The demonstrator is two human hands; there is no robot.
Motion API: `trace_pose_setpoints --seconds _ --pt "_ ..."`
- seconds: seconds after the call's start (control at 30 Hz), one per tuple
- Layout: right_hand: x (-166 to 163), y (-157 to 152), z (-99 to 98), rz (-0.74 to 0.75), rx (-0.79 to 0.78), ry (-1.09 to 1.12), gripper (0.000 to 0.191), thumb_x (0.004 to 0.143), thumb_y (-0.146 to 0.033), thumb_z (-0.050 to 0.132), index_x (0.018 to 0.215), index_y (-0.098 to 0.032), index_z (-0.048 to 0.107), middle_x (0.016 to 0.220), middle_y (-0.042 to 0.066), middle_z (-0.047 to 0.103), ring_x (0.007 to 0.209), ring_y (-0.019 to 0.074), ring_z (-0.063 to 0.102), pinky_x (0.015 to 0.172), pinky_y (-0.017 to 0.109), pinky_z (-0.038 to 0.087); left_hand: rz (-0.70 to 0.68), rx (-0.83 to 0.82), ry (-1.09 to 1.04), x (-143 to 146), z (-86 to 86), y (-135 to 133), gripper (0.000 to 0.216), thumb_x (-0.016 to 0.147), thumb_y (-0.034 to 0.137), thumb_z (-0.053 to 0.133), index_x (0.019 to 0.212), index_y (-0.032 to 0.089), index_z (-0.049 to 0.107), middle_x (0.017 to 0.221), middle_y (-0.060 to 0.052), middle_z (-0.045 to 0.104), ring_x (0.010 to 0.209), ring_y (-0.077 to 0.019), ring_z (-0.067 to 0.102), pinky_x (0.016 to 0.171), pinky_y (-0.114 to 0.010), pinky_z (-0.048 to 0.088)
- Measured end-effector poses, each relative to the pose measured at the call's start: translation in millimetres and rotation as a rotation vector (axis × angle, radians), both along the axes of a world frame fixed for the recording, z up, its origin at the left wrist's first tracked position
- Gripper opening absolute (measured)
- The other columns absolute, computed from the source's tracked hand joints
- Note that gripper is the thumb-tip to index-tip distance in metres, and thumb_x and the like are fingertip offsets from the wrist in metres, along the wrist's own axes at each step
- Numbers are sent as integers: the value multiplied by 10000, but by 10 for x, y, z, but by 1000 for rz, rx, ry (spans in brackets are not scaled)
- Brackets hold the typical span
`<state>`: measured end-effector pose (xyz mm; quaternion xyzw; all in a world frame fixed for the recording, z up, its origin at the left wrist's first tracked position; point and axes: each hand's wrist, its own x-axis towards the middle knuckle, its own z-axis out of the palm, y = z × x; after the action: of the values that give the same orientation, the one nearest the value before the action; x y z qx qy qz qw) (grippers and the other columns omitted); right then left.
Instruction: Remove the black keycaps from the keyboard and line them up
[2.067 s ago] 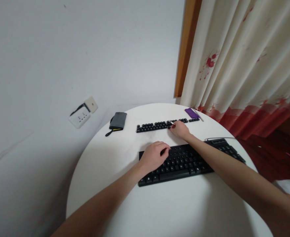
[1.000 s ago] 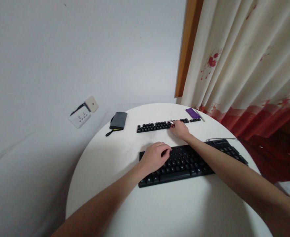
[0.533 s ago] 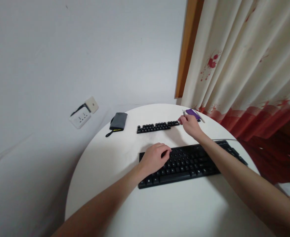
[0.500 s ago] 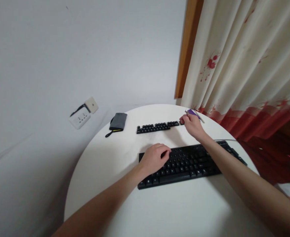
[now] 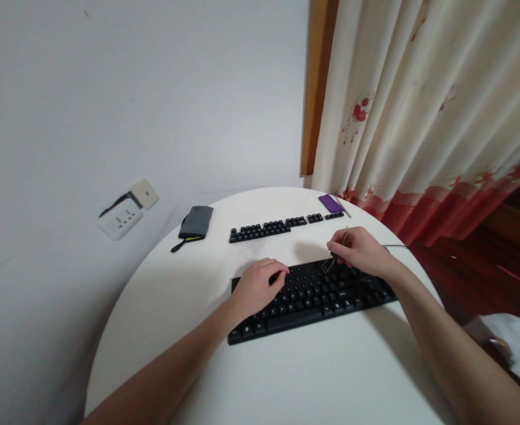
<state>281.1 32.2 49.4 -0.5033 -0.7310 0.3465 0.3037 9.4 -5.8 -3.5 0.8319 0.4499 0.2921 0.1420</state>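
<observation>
Your right hand (image 5: pixel 359 251) pinches a thin wire tool (image 5: pixel 329 265), its looped end slanting down over the back rows of the black keyboard (image 5: pixel 304 301), and a small dark bit (image 5: pixel 334 255) shows at your fingertips, too small to make out! Your left hand (image 5: pixel 258 286) rests on the keyboard's left part, fingers loosely curled, whether gripping anything I can't tell; beyond it, black keycaps (image 5: pixel 260 232) sit in a broken line across the white table (image 5: pixel 286 378), with a grey pouch (image 5: pixel 196 222) to the left and a flat purple item (image 5: pixel 330 203) at the far right

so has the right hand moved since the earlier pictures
Yes, the right hand moved nearer and rightward, from the keycap row to over the keyboard.
</observation>
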Motion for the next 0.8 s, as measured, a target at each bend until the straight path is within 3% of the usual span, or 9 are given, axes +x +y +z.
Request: trace_pose_setpoints --seconds 0.07,0.3,0.63,0.8 --pt "-24 -40 10 41 -48 -61 212 856 -348 569 712 -197 609 549 -5 631 427 137 554 430 237 397 -1 -6 5 1 3 8 193 900 135 551 940 227 716 916 -8 735 860 -177 663 809 -314 510" --pt "-82 -130 40 62 8 -212 193 856 -275 549 684 -196 582 511 -8 631 433 140 598 480 238 429 4 -28 24 15 46 13 185 903 142 552 929 216 720 898 -12 734 843 -174 660 820 -307 507" --pt "-83 -121 -7 -16 42 -243 177 843 -237 543 668 -206 550 517 -1 637 439 148 619 488 245 449 -7 -39 27 0 24 23 179 919 162 549 942 216 718 907 -12 729 856 -171 652 821 -306 497" --pt "-120 -134 -30 -15 -55 -200 145 833 -217 527 689 -207 525 558 6 662 432 150 633 425 229 439 -8 -36 23 19 44 9 177 904 142 557 931 211 718 893 -15 732 842 -174 654 810 -308 499"
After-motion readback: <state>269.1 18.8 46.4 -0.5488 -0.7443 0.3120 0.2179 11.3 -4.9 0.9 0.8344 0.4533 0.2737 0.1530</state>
